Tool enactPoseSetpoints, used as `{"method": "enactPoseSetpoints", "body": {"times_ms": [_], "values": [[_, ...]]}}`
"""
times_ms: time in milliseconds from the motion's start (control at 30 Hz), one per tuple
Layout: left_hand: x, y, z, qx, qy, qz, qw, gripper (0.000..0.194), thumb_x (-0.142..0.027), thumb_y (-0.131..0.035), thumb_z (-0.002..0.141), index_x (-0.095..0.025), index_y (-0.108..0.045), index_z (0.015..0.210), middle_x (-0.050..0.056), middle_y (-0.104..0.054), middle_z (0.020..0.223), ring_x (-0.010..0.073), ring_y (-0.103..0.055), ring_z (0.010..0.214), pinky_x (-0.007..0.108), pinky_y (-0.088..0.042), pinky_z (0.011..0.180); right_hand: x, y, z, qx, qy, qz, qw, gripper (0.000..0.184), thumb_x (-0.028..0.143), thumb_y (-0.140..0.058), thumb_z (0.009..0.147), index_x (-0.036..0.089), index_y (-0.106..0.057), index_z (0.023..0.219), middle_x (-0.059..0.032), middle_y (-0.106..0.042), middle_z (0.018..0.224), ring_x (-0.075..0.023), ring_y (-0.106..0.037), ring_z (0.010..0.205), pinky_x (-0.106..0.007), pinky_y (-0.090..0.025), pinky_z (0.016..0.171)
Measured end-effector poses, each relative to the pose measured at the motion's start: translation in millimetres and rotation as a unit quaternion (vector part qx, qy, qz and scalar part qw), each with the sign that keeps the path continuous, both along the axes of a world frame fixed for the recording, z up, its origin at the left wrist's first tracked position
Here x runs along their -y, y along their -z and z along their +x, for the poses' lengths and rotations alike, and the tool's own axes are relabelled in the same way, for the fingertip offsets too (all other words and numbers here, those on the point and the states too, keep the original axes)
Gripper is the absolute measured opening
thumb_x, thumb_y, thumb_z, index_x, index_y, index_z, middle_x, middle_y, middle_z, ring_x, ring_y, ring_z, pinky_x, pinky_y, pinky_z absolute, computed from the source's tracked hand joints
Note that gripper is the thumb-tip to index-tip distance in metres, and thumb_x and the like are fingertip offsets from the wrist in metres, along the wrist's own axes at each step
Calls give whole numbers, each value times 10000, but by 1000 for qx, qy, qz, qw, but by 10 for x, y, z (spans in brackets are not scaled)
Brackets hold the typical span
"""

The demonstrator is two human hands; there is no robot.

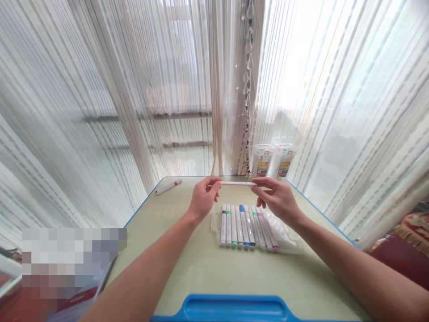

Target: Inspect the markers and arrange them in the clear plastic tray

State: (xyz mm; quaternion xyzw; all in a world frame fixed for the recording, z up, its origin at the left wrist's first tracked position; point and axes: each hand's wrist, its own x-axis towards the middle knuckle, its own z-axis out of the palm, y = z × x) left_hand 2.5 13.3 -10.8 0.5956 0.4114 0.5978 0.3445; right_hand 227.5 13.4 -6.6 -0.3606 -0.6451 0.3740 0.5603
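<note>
A slim white marker point(237, 183) is held level above the table, one end in each hand. My left hand point(205, 197) pinches its left end between thumb and fingers. At the right end, the fingertips of my right hand point(276, 197) close on it. Below lies a clear plastic case point(216, 223) with a row of white markers point(239, 228) whose bands and ends are black, green, blue and pink. Crumpled clear plastic point(279, 228) sits at the row's right side, beneath my right hand. Whether the held marker has a coloured band is hidden by my fingers.
A single marker with a red band point(169, 187) lies at the table's far left. The pale green table point(187, 268) has a blue edge and a blue tray point(236, 308) in front. Two clear packages point(273, 161) stand beyond the far right, against sheer curtains point(177, 80).
</note>
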Motion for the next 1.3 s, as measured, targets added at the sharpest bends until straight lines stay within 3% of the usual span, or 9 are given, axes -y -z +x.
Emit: {"method": "enactPoseSetpoints", "body": {"times_ms": [267,500,900,1300], "values": [[27,-28,14,21,-12,-3,1000,288,-338,-665,805,-139,-635,1011,25,-621,801,89,-543,561,219,-467,464,12,-21,9,-6,0,1,1000,373,419,-795,716,154,-707,963,-61,-710,821,-113,-603,413,-238,-451,347],[28,-38,9,29,-12,28,999,306,-347,-707,786,-123,-671,992,12,-630,740,80,-528,529,227,-462,486,-17,-40,19,-36,-9,-19,999,407,435,-803,698,136,-728,964,-41,-697,670,-121,-588,410,-244,-443,362],[51,-66,49,59,15,23,998,280,-333,-731,761,-119,-697,938,24,-658,742,78,-525,516,232,-463,484,-34,-71,33,-71,-21,-73,995,393,435,-806,688,135,-708,923,-95,-746,835,-94,-568,426,-231,-442,374],[81,-47,83,32,49,-20,998,247,-327,-774,709,-119,-673,798,-10,-600,621,77,-512,501,217,-436,484,-9,-58,22,-48,-49,-74,995,342,384,-853,633,140,-705,821,-49,-707,670,-111,-573,436,-236,-434,396]]}}
